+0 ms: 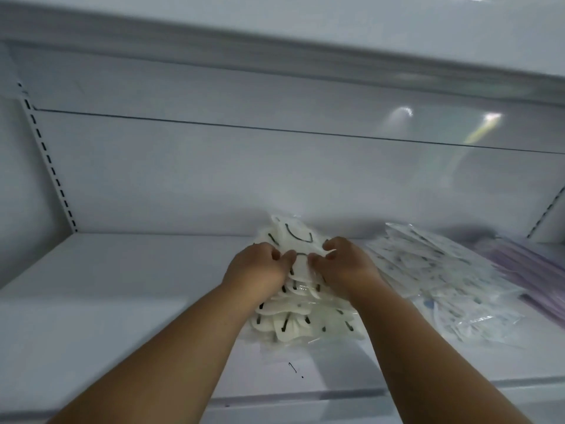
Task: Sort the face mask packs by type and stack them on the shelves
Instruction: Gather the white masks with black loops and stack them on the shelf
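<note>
A loose pile of white mask packs with black ear loops (301, 313) lies on the white shelf (122, 301), near its middle. My left hand (256, 264) and my right hand (342, 264) both sit on top of this pile, fingers curled and pinching the uppermost pack between them. To the right lies a pile of white patterned mask packs in clear wrap (437, 283). Further right, at the frame edge, is a stack of pale purple mask packs (532, 270).
The shelf above (275, 32) hangs low over the work area. The back panel (244, 166) stands close behind the piles. Slotted uprights (49, 160) run down the left and right sides. The shelf's front lip (275, 399) crosses under my forearms.
</note>
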Available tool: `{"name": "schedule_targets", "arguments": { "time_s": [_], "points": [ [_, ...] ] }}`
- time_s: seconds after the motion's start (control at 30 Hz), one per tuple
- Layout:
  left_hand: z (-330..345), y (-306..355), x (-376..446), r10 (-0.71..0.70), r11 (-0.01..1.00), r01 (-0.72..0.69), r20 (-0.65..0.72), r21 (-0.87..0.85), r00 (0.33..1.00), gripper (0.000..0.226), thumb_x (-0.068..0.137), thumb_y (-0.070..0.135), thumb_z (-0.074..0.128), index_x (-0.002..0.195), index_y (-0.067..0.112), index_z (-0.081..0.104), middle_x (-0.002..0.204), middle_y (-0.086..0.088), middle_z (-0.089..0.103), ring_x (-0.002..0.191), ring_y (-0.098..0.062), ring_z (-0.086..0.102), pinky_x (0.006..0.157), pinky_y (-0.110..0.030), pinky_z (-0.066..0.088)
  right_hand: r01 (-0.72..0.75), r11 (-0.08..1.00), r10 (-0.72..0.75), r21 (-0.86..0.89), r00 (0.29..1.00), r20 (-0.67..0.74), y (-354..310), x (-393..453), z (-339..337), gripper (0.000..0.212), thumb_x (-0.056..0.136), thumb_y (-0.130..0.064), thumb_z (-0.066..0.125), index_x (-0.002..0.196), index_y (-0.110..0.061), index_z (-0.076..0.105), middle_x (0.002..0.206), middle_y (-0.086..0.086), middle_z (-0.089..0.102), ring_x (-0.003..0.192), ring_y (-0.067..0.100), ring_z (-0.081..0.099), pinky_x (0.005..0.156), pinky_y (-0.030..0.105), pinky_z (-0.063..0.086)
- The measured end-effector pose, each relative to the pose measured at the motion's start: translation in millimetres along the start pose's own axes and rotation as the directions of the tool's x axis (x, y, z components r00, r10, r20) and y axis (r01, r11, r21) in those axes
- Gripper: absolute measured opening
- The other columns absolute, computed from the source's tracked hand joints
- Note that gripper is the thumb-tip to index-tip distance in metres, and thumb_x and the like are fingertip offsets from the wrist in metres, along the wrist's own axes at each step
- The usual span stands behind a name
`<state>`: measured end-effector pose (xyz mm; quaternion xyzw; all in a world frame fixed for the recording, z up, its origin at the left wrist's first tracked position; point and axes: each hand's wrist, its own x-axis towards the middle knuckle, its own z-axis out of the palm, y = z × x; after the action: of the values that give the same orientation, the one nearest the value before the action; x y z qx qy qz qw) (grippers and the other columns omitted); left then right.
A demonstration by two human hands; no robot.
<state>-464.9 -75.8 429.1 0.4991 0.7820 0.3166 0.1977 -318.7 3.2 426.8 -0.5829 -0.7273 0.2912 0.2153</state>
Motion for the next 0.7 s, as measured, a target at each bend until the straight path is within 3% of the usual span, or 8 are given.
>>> {"name": "schedule_targets", "arguments": {
  "time_s": [0.1, 0.2, 0.27, 0.33, 0.43, 0.5, 0.57, 0.7],
  "points": [
    [-1.7, 3.3, 4.0, -0.101, 0.973, 0.107, 0.039, -0.202, 0.994, 0.045, 0.092, 0.047, 0.062, 0.085, 0.004, 0.069, 0.085, -0.016, 0.074, 0.070, -0.024, 0.068, 0.074, -0.039, 0.055, 0.013, 0.993, -0.015, 0.117, 1.000, 0.011, 1.5, -1.3, -1.5, 0.041, 0.085, -0.049, 0.070, 0.117, -0.029, 0.055, 0.095, -0.013, 0.061, 0.083, 0.010, 0.064, 0.085, 0.038, 0.058],
    [-6.5, 6.5, 7.4, -0.218, 0.874, 0.225, 0.068, -0.430, 0.974, 0.036, 0.084, 0.037, 0.076, 0.089, 0.002, 0.072, 0.085, -0.021, 0.073, 0.075, -0.034, 0.072, 0.079, -0.043, 0.059, 0.032, 0.985, -0.039, 0.170, 0.998, 0.039, 0.5, -6.9, -5.9, 0.044, 0.085, -0.040, 0.074, 0.121, -0.028, 0.053, 0.100, -0.012, 0.057, 0.082, 0.005, 0.057, 0.078, 0.033, 0.056],
    [-6.7, 10.1, 9.8, -0.269, 0.825, 0.255, 0.046, -0.504, 0.962, 0.034, 0.082, 0.035, 0.079, 0.084, 0.003, 0.070, 0.083, -0.021, 0.072, 0.073, -0.040, 0.071, 0.077, -0.046, 0.062, 0.069, 0.971, -0.082, 0.231, 0.995, 0.051, -0.4, -11.9, -6.0, 0.048, 0.083, -0.036, 0.077, 0.125, -0.029, 0.054, 0.115, -0.010, 0.055, 0.088, 0.007, 0.057, 0.070, 0.033, 0.057],
    [-4.4, 13.5, 12.2, -0.272, 0.822, 0.238, 0.010, -0.517, 0.962, 0.033, 0.077, 0.036, 0.082, 0.084, 0.007, 0.067, 0.083, -0.013, 0.073, 0.073, -0.033, 0.071, 0.079, -0.044, 0.061, 0.123, 0.940, -0.148, 0.319, 0.987, 0.056, -1.4, -18.5, -3.7, 0.046, 0.082, -0.032, 0.079, 0.123, -0.032, 0.057, 0.118, -0.012, 0.056, 0.088, 0.005, 0.060, 0.065, 0.031, 0.057],
    [-0.6, 15.3, 11.9, -0.268, 0.799, 0.245, 0.040, -0.549, 0.963, 0.032, 0.070, 0.030, 0.080, 0.094, 0.011, 0.072, 0.088, -0.009, 0.076, 0.081, -0.030, 0.075, 0.083, -0.047, 0.061, 0.184, 0.897, -0.216, 0.401, 0.976, 0.035, 0.6, -24.9, -0.5, 0.040, 0.083, -0.034, 0.077, 0.119, -0.035, 0.060, 0.116, -0.012, 0.061, 0.091, 0.004, 0.064, 0.076, 0.031, 0.059],
    [2.0, 11.3, 10.9, -0.275, 0.776, 0.257, 0.058, -0.576, 0.960, 0.032, 0.068, 0.024, 0.078, 0.097, 0.011, 0.073, 0.090, -0.010, 0.077, 0.081, -0.031, 0.075, 0.083, -0.048, 0.061, 0.210, 0.904, -0.221, 0.373, 0.975, -0.016, 4.3, -26.2, -0.8, 0.035, 0.089, -0.036, 0.070, 0.122, -0.033, 0.059, 0.121, -0.012, 0.060, 0.099, 0.004, 0.060, 0.079, 0.025, 0.053],
    [5.9, 6.9, 10.5, -0.281, 0.750, 0.258, 0.059, -0.609, 0.958, 0.032, 0.068, 0.020, 0.077, 0.098, 0.010, 0.073, 0.090, -0.011, 0.077, 0.081, -0.032, 0.075, 0.083, -0.049, 0.061, 0.185, 0.926, -0.184, 0.328, 0.982, -0.034, 9.4, -24.8, -1.8, 0.039, 0.093, -0.039, 0.063, 0.130, -0.030, 0.055, 0.126, -0.009, 0.056, 0.107, 0.010, 0.055, 0.089, 0.031, 0.051],
    [12.2, 5.8, 7.0, -0.265, 0.681, 0.246, 0.081, -0.690, 0.961, 0.044, 0.066, 0.017, 0.082, 0.108, 0.007, 0.069, 0.095, -0.013, 0.077, 0.082, -0.033, 0.076, 0.080, -0.050, 0.061, 0.127, 0.891, -0.178, 0.436, 0.981, 0.077, 11.4, -29.9, -1.4, 0.038, 0.096, -0.040, 0.057, 0.133, -0.034, 0.053, 0.130, -0.010, 0.056, 0.114, 0.012, 0.055, 0.094, 0.035, 0.049]
  ]
}}
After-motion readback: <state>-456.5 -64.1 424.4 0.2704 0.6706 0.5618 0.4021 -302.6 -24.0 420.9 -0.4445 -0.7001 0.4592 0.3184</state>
